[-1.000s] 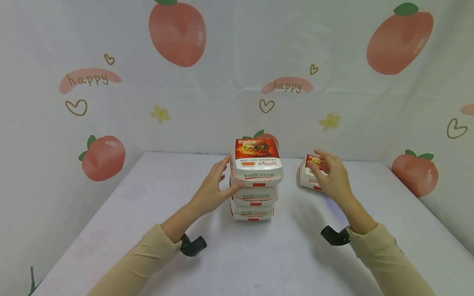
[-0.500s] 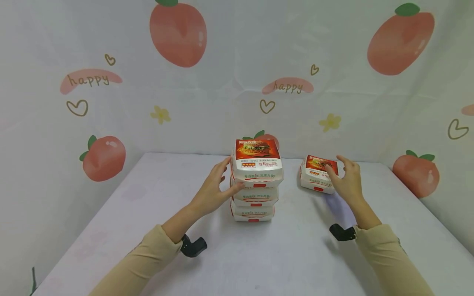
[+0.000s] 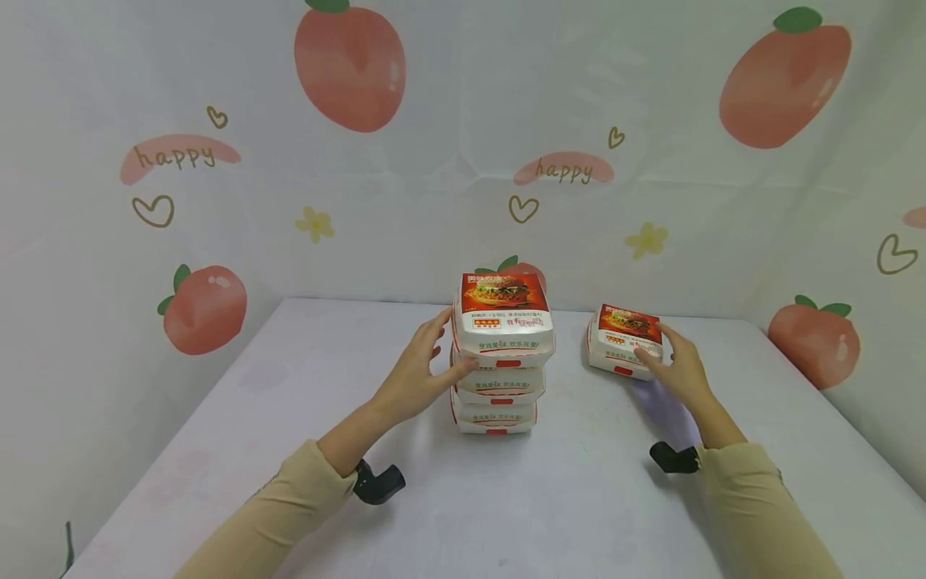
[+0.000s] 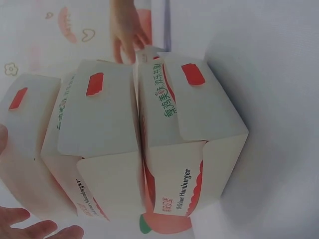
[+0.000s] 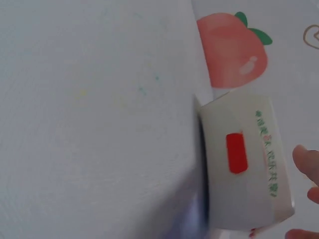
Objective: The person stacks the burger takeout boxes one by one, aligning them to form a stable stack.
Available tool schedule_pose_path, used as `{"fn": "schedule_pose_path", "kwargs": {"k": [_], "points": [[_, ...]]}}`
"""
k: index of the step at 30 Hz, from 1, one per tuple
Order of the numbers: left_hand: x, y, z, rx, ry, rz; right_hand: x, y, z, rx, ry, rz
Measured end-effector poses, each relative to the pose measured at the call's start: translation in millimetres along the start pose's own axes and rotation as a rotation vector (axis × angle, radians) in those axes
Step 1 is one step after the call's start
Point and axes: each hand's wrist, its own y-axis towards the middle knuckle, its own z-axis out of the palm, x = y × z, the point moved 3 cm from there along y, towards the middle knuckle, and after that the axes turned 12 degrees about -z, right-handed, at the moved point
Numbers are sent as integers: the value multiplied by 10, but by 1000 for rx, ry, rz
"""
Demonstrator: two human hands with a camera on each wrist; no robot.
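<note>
Three white-and-red hamburger boxes are stacked mid-table: the top box (image 3: 505, 346), the middle box (image 3: 501, 386) and the bottom box (image 3: 495, 419). My left hand (image 3: 408, 386) is at the left corner of the top box, fingers along its side and thumb near its front face. In the left wrist view, the fingertips (image 4: 40, 230) are loosely extended beside the stack. A separate hamburger box (image 3: 622, 342) sits at the back right. My right hand (image 3: 683, 371) is at its right front corner, thumb and fingers spread; the right wrist view shows the thumb (image 5: 305, 160) close to the box's printed side.
A white cloth-covered table (image 3: 463, 515) bears the boxes. Behind it hangs a white curtain (image 3: 434, 225) printed with red fruit, hearts and "happy". A black wrist mount (image 3: 379, 482) juts from the left sleeve, another mount (image 3: 674, 458) from the right sleeve.
My right hand has moved right from over the separate box, then come in against its right front corner. The left hand and the stack have stayed in place.
</note>
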Motion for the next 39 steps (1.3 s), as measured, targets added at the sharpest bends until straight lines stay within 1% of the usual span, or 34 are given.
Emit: {"fn": "schedule_pose_path", "kwargs": {"k": [3,7,13,26,39], "points": [[1,2,3,0,3,-1,-86,-1,33,24,28,-4],[1,2,4,1,7,-7,-174,-7,74,66,55,12],[4,4,8,3,10,-9,-207,-22,103,98,54,50],[-9,8,7,-3,18,2,-192,-40,112,112,42,67],[-12,5,8,3,8,0,-168,-46,103,75,33,57]]}}
